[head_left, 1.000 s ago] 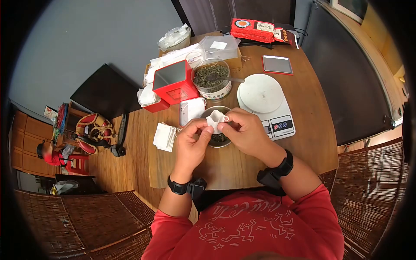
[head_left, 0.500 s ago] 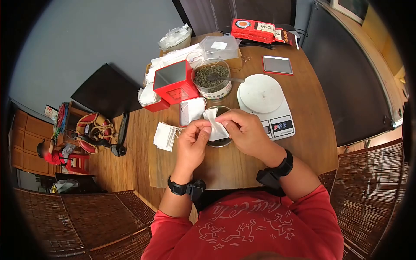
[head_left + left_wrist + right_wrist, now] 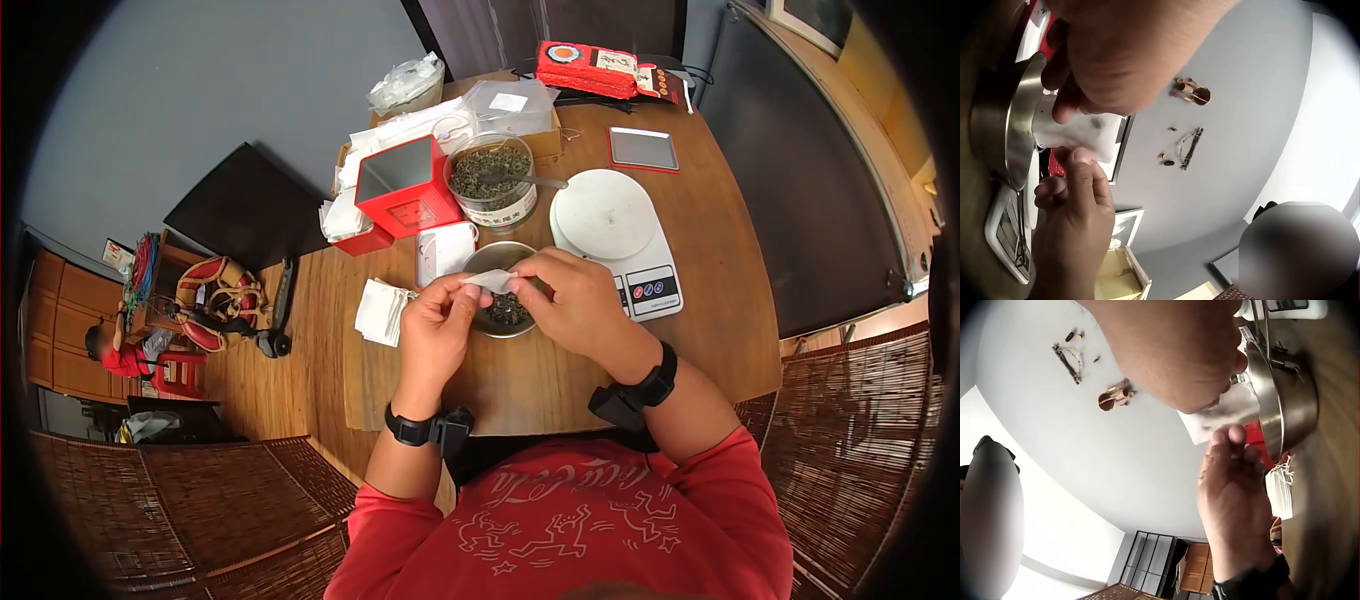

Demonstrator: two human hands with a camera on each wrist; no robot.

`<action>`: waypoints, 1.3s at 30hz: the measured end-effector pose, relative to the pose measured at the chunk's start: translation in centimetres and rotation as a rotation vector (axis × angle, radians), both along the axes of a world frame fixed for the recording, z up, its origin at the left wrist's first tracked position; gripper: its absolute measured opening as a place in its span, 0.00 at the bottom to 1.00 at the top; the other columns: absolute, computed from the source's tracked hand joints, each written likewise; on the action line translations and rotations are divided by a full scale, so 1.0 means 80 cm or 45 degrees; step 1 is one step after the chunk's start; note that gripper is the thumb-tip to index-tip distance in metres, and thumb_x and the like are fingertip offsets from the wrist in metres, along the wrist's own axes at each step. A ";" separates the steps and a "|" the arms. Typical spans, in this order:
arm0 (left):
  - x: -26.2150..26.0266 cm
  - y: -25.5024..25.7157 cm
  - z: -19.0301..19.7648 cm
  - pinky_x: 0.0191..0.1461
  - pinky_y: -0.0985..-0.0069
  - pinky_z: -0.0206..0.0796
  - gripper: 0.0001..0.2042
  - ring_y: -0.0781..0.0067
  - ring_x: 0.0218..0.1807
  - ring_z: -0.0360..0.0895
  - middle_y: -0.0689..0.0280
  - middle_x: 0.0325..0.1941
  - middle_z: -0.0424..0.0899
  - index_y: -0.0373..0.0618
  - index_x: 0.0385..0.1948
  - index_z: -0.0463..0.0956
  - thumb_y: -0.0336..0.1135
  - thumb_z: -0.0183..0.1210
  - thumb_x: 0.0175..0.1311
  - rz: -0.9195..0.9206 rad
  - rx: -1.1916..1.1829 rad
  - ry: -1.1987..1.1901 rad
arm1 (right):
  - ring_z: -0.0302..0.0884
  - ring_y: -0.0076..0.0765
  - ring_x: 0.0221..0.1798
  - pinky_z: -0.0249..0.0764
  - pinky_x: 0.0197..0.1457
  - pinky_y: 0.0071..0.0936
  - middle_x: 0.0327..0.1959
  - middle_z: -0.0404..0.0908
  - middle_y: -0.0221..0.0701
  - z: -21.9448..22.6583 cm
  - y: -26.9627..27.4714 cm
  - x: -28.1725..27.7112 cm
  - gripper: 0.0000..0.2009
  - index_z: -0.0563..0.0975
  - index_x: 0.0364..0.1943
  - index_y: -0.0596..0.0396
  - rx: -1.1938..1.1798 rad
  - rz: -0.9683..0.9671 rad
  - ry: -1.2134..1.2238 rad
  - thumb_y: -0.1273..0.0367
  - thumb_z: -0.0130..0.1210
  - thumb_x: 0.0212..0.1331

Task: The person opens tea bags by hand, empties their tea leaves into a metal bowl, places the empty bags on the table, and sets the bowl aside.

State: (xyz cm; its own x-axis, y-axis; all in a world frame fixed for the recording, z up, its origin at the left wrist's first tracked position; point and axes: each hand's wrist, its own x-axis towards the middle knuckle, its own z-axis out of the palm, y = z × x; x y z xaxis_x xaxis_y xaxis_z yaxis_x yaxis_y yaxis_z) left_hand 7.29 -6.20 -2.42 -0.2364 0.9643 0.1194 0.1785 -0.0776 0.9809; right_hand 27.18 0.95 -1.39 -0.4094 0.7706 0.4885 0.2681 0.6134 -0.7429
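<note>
A small white tea bag (image 3: 493, 281) is stretched between my two hands, above a metal bowl (image 3: 507, 254) holding dark dried leaves (image 3: 507, 312). My left hand (image 3: 435, 318) pinches its left end between thumb and fingers. At the other end, my right hand (image 3: 568, 300) pinches it the same way. Seen from the left wrist, the bag (image 3: 1075, 134) lies flat and pale, with a darker patch near one end. A stack of white bags with strings (image 3: 382, 312) lies left of the bowl.
Behind the bowl stand a clear jar (image 3: 500, 215) of dried leaves with a spoon (image 3: 540, 183) and an open red tin (image 3: 408, 215). A white kitchen scale (image 3: 610, 220) is to the right. More white bags lie on a tray (image 3: 446, 252). A red packet (image 3: 590, 70) lies at the back.
One second ago the bag's mouth stood open upward. Half a second ago it was drawn upright; now it lies flatter and sideways between both hands, exposing the leaves in the bowl.
</note>
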 end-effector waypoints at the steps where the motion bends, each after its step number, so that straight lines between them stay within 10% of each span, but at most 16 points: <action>1: 0.002 0.000 0.001 0.44 0.81 0.75 0.08 0.83 0.37 0.84 0.65 0.36 0.91 0.35 0.51 0.83 0.28 0.60 0.76 0.072 -0.036 0.094 | 0.85 0.50 0.36 0.78 0.37 0.43 0.35 0.86 0.35 -0.001 0.001 0.000 0.04 0.84 0.39 0.50 -0.013 -0.002 0.000 0.67 0.64 0.64; 15: 0.005 -0.001 0.003 0.42 0.81 0.72 0.08 0.84 0.34 0.79 0.67 0.35 0.89 0.36 0.46 0.83 0.32 0.61 0.77 0.065 0.014 -0.104 | 0.84 0.50 0.31 0.75 0.33 0.42 0.29 0.86 0.40 -0.002 0.004 0.002 0.07 0.82 0.40 0.53 -0.384 0.076 -0.011 0.65 0.61 0.69; 20: -0.027 -0.006 0.009 0.43 0.82 0.67 0.06 0.86 0.38 0.74 0.74 0.35 0.83 0.40 0.41 0.83 0.33 0.63 0.75 0.001 0.005 -0.116 | 0.86 0.49 0.35 0.79 0.35 0.42 0.37 0.88 0.37 0.000 -0.002 0.000 0.07 0.84 0.45 0.50 0.206 0.277 -0.008 0.68 0.63 0.66; 28: -0.165 -0.034 0.043 0.49 0.81 0.73 0.16 0.81 0.41 0.81 0.69 0.40 0.86 0.37 0.57 0.75 0.22 0.64 0.70 0.314 -0.081 0.267 | 0.88 0.43 0.34 0.81 0.35 0.35 0.39 0.89 0.37 -0.001 -0.008 -0.005 0.10 0.83 0.49 0.52 0.190 0.181 0.000 0.72 0.63 0.65; 34: -0.169 -0.038 -0.007 0.68 0.58 0.71 0.39 0.49 0.68 0.78 0.46 0.66 0.81 0.35 0.73 0.66 0.41 0.74 0.62 0.385 -0.323 0.755 | 0.88 0.43 0.35 0.81 0.36 0.35 0.39 0.89 0.38 -0.006 -0.005 -0.008 0.09 0.84 0.48 0.53 0.153 0.171 -0.031 0.72 0.63 0.66; 39: -0.124 -0.046 0.003 0.69 0.56 0.70 0.39 0.40 0.66 0.77 0.43 0.64 0.80 0.38 0.71 0.69 0.41 0.76 0.57 0.373 -0.401 1.130 | 0.88 0.45 0.35 0.81 0.37 0.36 0.39 0.89 0.38 -0.010 -0.003 -0.008 0.08 0.84 0.47 0.53 0.082 0.142 -0.048 0.72 0.63 0.66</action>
